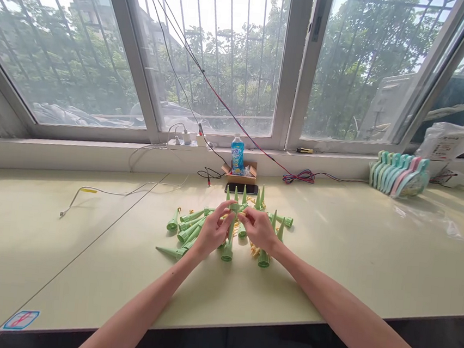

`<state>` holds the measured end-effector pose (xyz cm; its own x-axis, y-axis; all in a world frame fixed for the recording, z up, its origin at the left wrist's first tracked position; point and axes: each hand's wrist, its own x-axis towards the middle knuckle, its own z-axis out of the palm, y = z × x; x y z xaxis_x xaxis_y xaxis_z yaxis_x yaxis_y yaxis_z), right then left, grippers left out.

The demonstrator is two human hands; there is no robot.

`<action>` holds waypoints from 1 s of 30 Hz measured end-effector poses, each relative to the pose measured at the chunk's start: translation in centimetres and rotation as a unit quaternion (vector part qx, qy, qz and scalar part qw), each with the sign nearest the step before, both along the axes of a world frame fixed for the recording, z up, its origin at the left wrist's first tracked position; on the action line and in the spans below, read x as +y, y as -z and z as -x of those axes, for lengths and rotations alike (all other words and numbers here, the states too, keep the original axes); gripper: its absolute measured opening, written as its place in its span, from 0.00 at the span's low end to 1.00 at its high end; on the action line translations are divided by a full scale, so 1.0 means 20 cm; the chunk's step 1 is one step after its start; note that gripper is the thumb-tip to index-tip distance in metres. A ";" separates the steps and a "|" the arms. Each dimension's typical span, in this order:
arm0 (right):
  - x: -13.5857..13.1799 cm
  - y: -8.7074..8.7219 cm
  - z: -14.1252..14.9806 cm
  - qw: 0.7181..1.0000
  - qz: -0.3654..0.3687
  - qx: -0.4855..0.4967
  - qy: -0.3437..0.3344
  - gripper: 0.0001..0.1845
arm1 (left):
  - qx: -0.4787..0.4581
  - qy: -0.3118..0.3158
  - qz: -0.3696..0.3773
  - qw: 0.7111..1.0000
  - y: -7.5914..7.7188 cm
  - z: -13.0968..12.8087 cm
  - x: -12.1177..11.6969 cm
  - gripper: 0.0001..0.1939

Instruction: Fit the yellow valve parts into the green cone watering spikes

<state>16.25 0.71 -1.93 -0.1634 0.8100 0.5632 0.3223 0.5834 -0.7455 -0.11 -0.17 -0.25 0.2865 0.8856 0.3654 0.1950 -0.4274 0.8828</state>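
My left hand (214,230) is closed round a green plastic watering spike (235,207), holding its ribbed cap end up above the table. Close against it, my right hand (259,228) pinches what looks like a small yellow piece; the fingers partly hide it. More green spikes (189,229) lie in a loose heap beside my left hand. Several others stand point up behind and to the right of the hands, such as one green spike (244,194). Small yellow pieces (255,250) are scattered among them, partly covered by my right hand.
Behind the spikes lie a dark phone (241,188) and a small cardboard box (252,175) with a blue bottle (237,154). Cables (299,176) run along the sill. Pastel plastic pieces (400,174) stand in a row at right. A white cable (103,190) crosses the table at left.
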 end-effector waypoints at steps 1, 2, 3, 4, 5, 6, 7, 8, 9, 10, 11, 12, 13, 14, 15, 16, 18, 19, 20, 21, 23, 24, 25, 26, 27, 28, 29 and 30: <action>0.00 0.00 0.00 1.000 0.018 0.015 -0.011 0.21 | 0.002 -0.005 -0.006 1.000 0.00 0.00 0.00 0.24; 0.00 0.00 0.00 0.998 0.046 0.036 -0.030 0.21 | 0.005 -0.011 -0.014 1.000 0.00 0.00 0.00 0.23; 0.00 0.00 0.01 0.993 0.082 0.062 -0.056 0.21 | 0.010 -0.017 -0.023 1.000 0.01 0.00 0.00 0.22; 0.01 0.00 0.01 0.984 0.121 0.092 -0.087 0.21 | 0.015 -0.025 -0.030 0.999 0.01 0.00 0.00 0.21; 0.01 0.00 0.01 0.973 0.158 0.123 -0.119 0.22 | 0.021 -0.033 -0.037 0.999 0.01 0.00 0.00 0.20; 0.01 -0.01 0.01 0.960 0.188 0.151 -0.145 0.23 | 0.027 -0.041 -0.042 0.998 0.01 0.00 0.01 0.20; 0.01 -0.01 0.02 0.948 0.208 0.175 -0.164 0.24 | 0.031 -0.047 -0.045 0.997 0.01 0.00 0.01 0.19; 0.02 -0.01 0.02 0.940 0.221 0.193 -0.176 0.24 | 0.034 -0.052 -0.047 0.997 0.01 0.00 0.01 0.19; 0.02 -0.01 0.02 0.935 0.228 0.204 -0.182 0.25 | 0.033 -0.053 -0.048 0.997 0.01 0.00 0.01 0.20; 0.02 -0.01 0.02 0.932 0.230 0.209 -0.185 0.25 | 0.029 -0.050 -0.047 0.997 0.02 0.00 0.01 0.20; 0.02 0.00 0.02 0.932 0.229 0.210 -0.186 0.25 | 0.021 -0.043 -0.043 0.998 0.02 0.00 0.01 0.21; 0.02 0.00 0.02 0.934 0.224 0.209 -0.184 0.25 | 0.008 -0.034 -0.035 0.999 0.02 -0.01 0.01 0.22; 0.02 0.00 0.02 0.936 0.218 0.206 -0.181 0.24 | -0.007 -0.024 -0.025 0.999 0.02 -0.01 0.01 0.23; 0.02 0.00 0.02 0.939 0.211 0.204 -0.178 0.24 | -0.024 -0.014 -0.014 1.000 0.03 -0.01 0.01 0.23; 0.02 0.00 0.02 0.942 0.204 0.201 -0.174 0.24 | -0.040 -0.006 -0.002 0.999 0.03 -0.01 0.01 0.24; 0.01 0.00 0.02 0.945 0.196 0.197 -0.172 0.24 | -0.054 -0.002 0.008 0.999 0.03 -0.02 0.01 0.25; 0.01 -0.01 0.02 0.952 0.176 0.186 -0.167 0.23 | -0.069 0.000 0.023 0.997 0.02 -0.02 0.01 0.26; 0.00 -0.01 0.02 0.957 0.164 0.176 -0.161 0.23 | -0.072 -0.003 0.028 0.997 0.02 -0.02 0.01 0.26; 0.00 -0.02 0.02 0.963 0.152 0.161 -0.153 0.23 | -0.073 -0.006 0.032 0.997 0.01 -0.02 0.00 0.26; 0.00 -0.02 0.01 0.969 0.141 0.146 -0.143 0.23 | -0.073 -0.009 0.035 0.997 0.00 -0.03 0.00 0.26; -0.01 -0.02 0.01 0.977 0.125 0.119 -0.124 0.22 | -0.071 -0.011 0.046 0.996 -0.01 -0.03 -0.01 0.27; -0.01 -0.02 0.01 0.980 0.118 0.108 -0.115 0.22 | -0.072 -0.011 0.053 0.996 -0.02 -0.03 -0.02 0.27; -0.01 -0.02 0.01 0.983 0.112 0.099 -0.107 0.22 | -0.073 -0.011 0.061 0.995 -0.03 -0.03 -0.02 0.28; 0.00 -0.02 0.01 0.985 0.106 0.090 -0.098 0.22 | -0.075 -0.011 0.069 0.995 -0.03 -0.03 -0.03 0.28; 0.00 -0.02 0.01 0.987 0.101 0.081 -0.090 0.22 | -0.078 -0.011 0.078 0.994 -0.04 -0.03 -0.03 0.29; 0.00 -0.01 0.01 0.989 0.095 0.073 -0.081 0.23 | -0.082 -0.010 0.086 0.993 -0.04 -0.03 -0.03 0.29; 0.00 -0.01 0.01 0.991 0.089 0.065 -0.071 0.23 | -0.085 -0.010 0.093 0.992 -0.05 -0.03 -0.03 0.30; 0.00 -0.01 0.01 0.993 0.082 0.058 -0.063 0.23 | -0.086 -0.010 0.100 0.991 -0.05 -0.03 -0.03 0.31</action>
<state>16.03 0.61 -1.69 -0.2114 0.8699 0.4456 0.1616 0.4808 -0.8618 0.45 -0.78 0.76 0.2169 0.9503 0.2236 0.0405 -0.2376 0.9705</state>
